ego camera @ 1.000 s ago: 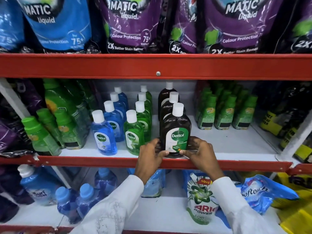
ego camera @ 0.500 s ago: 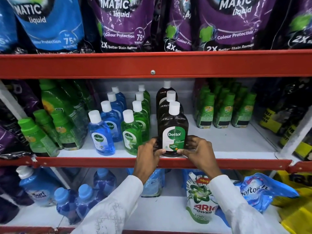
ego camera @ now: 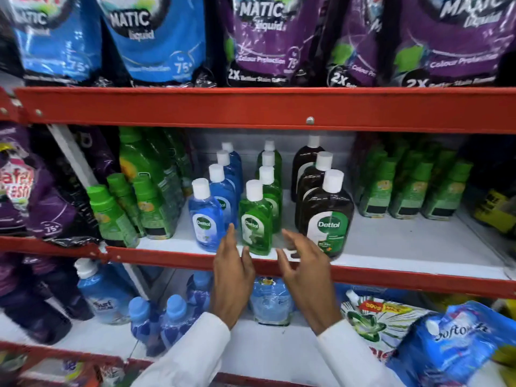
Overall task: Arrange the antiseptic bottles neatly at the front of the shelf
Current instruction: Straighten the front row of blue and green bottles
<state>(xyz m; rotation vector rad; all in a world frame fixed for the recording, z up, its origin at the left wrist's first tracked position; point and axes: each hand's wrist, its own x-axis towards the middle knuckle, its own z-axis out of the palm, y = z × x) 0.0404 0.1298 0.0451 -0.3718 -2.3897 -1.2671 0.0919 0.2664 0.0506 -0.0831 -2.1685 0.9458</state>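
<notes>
The shelf [ego camera: 391,248] carries three rows of antiseptic bottles. The brown bottle [ego camera: 326,216] stands upright at the front edge, released; half a second ago both hands clasped its base. This row now appears finished. The hands have shifted left and bracket the green bottle [ego camera: 255,219]. The left hand [ego camera: 233,270] is open, fingers extended, just left of that bottle's base; contact cannot be confirmed. The right hand [ego camera: 304,263] is open, fingers loosely curled, between the green and brown bottles, holding nothing. The blue bottle [ego camera: 205,216] stands just beyond the left hand. Likely next step: straighten the green bottle.
</notes>
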